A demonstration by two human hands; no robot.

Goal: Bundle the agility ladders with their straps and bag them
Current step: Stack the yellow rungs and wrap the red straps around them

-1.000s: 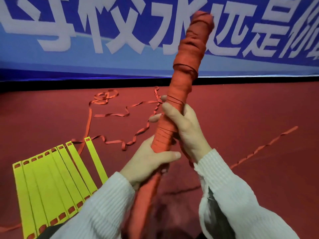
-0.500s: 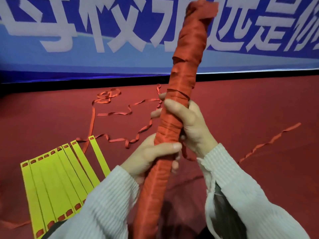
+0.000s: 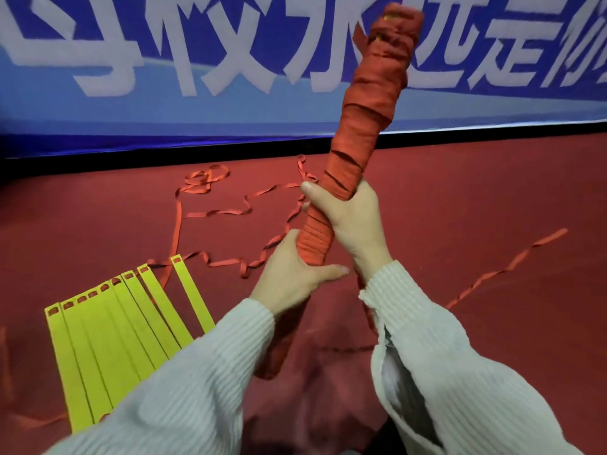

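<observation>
A long bundle (image 3: 368,119) wrapped tight in orange-red strap stands nearly upright before me, tilted to the right, with a bit of yellow showing at its top. My right hand (image 3: 351,221) grips it around the middle. Just below, my left hand (image 3: 292,277) wraps around its lower part, thumb across the front. The bundle's bottom end is hidden behind my left sleeve. A second ladder's yellow rungs (image 3: 115,323) lie fanned flat on the floor at lower left, with its orange straps (image 3: 230,211) trailing loose behind.
The red floor (image 3: 460,198) stretches ahead to a blue banner (image 3: 164,93) with large white characters along the back. One more loose orange strap (image 3: 512,264) runs diagonally across the floor on the right.
The bundle has tipped a little further right and risen in view. Both hands keep their grip on it and have shifted slightly with it.
</observation>
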